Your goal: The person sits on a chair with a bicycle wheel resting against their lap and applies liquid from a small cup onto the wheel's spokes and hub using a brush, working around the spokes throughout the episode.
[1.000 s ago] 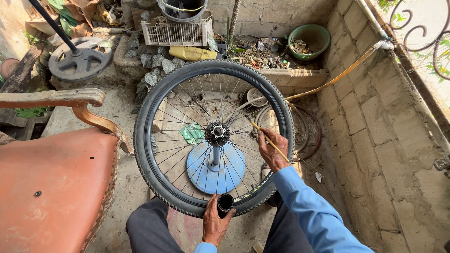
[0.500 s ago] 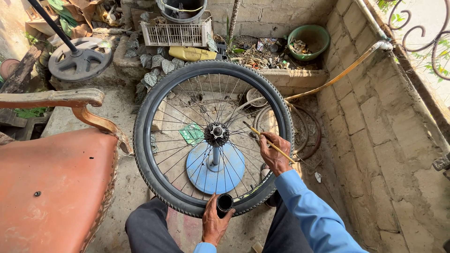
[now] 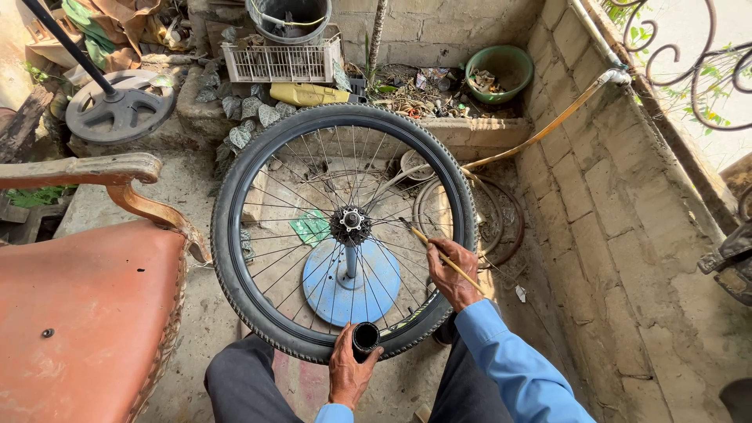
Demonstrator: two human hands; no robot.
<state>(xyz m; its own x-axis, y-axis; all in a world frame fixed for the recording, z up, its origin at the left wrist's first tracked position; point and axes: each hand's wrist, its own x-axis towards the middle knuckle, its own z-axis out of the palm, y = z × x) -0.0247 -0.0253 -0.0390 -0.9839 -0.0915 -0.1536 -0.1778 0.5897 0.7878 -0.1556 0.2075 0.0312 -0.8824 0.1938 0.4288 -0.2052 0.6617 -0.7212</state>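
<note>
The bicycle wheel lies flat on a blue stand in front of the seated person. The left hand, at the wheel's near edge, is clenched around a small black can; the right hand, inside the wheel's right side, pinches a thin brush among the spokes. The wheel looks stiff and fairly light, its spokes slender; the rubber tyre offers the surest grip.

wheel between chair, brick wall
</note>
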